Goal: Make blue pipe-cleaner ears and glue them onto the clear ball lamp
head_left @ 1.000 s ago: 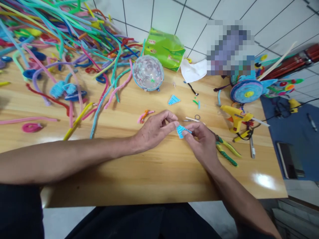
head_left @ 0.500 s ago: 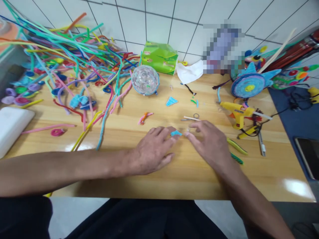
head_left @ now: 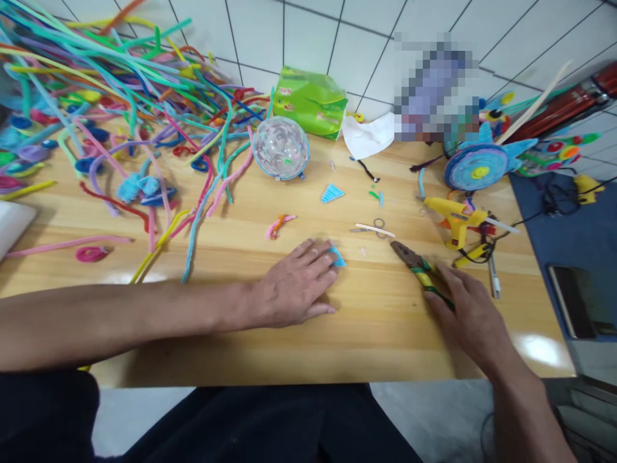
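One blue piece (head_left: 339, 258), partly under flattened left hand (head_left: 296, 286) — right hand (head_left: 468, 310) gripping pliers (head_left: 415, 265)

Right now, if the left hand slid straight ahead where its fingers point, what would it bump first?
The left hand would probably meet the blue piece at its fingertips first; they partly cover it and may be touching it.
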`<action>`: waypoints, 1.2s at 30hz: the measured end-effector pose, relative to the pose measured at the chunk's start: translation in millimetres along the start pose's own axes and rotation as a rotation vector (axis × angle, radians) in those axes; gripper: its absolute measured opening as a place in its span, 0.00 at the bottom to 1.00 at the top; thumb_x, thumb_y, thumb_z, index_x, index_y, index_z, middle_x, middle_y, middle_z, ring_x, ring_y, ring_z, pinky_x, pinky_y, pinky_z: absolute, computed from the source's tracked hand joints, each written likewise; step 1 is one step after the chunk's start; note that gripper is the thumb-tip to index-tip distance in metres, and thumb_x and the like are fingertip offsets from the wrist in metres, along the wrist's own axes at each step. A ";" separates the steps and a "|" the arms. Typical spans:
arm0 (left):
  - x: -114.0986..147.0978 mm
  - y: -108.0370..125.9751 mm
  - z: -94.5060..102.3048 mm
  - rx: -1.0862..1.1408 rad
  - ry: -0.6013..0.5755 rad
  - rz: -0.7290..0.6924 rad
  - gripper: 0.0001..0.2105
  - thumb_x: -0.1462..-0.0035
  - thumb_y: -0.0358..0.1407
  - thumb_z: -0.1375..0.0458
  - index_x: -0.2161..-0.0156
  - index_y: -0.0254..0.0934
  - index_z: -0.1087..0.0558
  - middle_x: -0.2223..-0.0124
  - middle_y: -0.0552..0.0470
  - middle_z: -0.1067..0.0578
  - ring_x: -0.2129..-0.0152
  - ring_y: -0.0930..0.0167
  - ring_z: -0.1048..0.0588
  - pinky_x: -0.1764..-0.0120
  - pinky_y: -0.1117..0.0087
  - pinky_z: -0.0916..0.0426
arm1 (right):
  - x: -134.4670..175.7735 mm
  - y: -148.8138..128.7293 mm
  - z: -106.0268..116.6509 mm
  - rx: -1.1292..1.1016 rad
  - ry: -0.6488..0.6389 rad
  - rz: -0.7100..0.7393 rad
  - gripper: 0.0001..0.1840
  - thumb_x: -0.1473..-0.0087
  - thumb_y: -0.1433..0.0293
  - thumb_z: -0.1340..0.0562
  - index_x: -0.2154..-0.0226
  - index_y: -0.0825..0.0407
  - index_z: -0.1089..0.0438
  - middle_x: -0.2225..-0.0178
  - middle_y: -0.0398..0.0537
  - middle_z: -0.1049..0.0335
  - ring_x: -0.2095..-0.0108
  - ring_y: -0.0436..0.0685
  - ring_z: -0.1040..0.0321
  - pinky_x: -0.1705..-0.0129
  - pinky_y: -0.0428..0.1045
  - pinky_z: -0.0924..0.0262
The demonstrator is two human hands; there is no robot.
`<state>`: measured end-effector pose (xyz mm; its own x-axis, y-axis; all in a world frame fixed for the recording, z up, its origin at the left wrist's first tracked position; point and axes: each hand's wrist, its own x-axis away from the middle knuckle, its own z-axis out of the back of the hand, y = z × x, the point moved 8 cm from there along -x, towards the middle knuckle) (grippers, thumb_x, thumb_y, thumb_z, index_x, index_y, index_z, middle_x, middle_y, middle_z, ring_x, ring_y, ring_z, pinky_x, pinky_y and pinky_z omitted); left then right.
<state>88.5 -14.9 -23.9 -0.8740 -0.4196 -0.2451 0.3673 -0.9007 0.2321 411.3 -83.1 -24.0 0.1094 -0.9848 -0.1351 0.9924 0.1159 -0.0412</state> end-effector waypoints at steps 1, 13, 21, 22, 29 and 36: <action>-2.7 -1.4 -0.1 0.014 0.003 -0.009 0.31 0.32 0.57 0.39 0.41 0.28 0.24 0.37 0.30 0.22 0.29 0.43 0.32 0.27 0.40 0.39 | -0.1 0.0 3.1 0.006 0.018 -0.007 0.33 0.30 0.53 0.41 0.31 0.52 0.33 0.42 0.68 0.22 0.42 0.76 0.22 0.44 0.72 0.25; -9.2 -14.2 -3.7 0.279 0.066 -0.017 0.26 0.32 0.49 0.35 0.40 0.30 0.28 0.39 0.30 0.24 0.32 0.48 0.30 0.27 0.43 0.38 | -36.6 -42.4 114.4 0.132 0.073 0.107 0.19 0.33 0.51 0.34 0.43 0.37 0.23 0.49 0.51 0.15 0.56 0.65 0.14 0.63 0.56 0.22; -6.6 -8.8 -9.8 0.137 0.021 -0.032 0.34 0.29 0.53 0.40 0.33 0.25 0.29 0.30 0.27 0.28 0.28 0.48 0.33 0.23 0.45 0.47 | -116.5 -37.2 131.7 0.223 -0.152 0.228 0.41 0.39 0.27 0.48 0.53 0.38 0.17 0.56 0.49 0.13 0.60 0.62 0.17 0.69 0.56 0.34; -5.8 -8.5 -10.4 0.137 0.027 -0.026 0.34 0.29 0.54 0.40 0.33 0.25 0.29 0.30 0.28 0.28 0.27 0.49 0.34 0.23 0.45 0.48 | -127.1 -38.4 134.2 0.199 -0.182 0.224 0.42 0.42 0.25 0.48 0.56 0.36 0.16 0.60 0.48 0.13 0.63 0.60 0.18 0.71 0.55 0.37; -2.0 -7.1 -13.9 0.124 0.013 0.005 0.33 0.27 0.54 0.43 0.31 0.29 0.29 0.28 0.32 0.28 0.27 0.50 0.33 0.25 0.48 0.46 | -153.1 -61.9 151.4 0.160 -0.099 0.228 0.35 0.37 0.30 0.44 0.51 0.35 0.17 0.59 0.45 0.14 0.65 0.56 0.20 0.68 0.54 0.37; -2.8 -6.9 -14.1 0.094 0.023 -0.014 0.32 0.25 0.53 0.45 0.32 0.26 0.27 0.28 0.32 0.27 0.28 0.49 0.32 0.26 0.50 0.43 | -116.9 -42.7 142.3 0.107 -0.280 0.230 0.28 0.32 0.38 0.43 0.49 0.34 0.17 0.51 0.46 0.12 0.51 0.62 0.15 0.53 0.58 0.24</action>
<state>92.9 -9.1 -38.0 -0.8710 -0.4102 -0.2705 0.3223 -0.8925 0.3157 364.1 8.6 134.4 0.3266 -0.9336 0.1472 0.9388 0.3385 0.0644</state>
